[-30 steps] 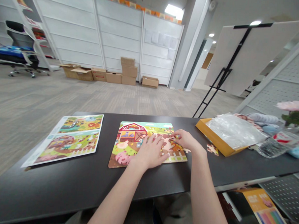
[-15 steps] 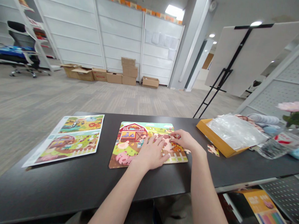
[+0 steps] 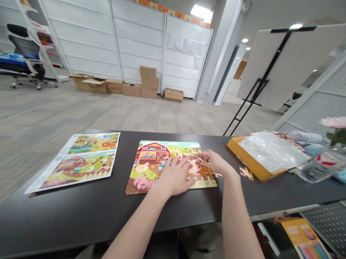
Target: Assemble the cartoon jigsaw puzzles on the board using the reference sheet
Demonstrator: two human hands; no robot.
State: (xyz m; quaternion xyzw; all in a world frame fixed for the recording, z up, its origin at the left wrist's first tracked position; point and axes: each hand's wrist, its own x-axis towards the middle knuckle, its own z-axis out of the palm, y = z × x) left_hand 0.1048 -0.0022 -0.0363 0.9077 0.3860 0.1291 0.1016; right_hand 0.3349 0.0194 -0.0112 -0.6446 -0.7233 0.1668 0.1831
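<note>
A farm jigsaw puzzle [image 3: 142, 168] with a red barn, a pink pig and a cow lies on the black table in front of me. Flat on its middle rests my left hand [image 3: 175, 173], fingers spread and holding nothing. My right hand [image 3: 214, 162] is at the puzzle's upper right part, its fingers bent and closed on a puzzle piece by the cow, mostly hidden under them. A loose puzzle piece [image 3: 217, 174] pokes out beside the right wrist. Farther right, another loose piece [image 3: 246, 172] lies against the orange box.
To the left lies a printed picture sheet [image 3: 82, 160] showing the farm scene. An orange box [image 3: 246, 159] holding clear plastic wrap stands at the right, with a plastic bottle [image 3: 317, 168] and a pink flower [image 3: 339, 122] beyond it. Below the table's right edge is another box [image 3: 308, 238].
My left hand stays flat on the puzzle. The right hand's fingers shift very slightly in the same spot; the view moves a little.
</note>
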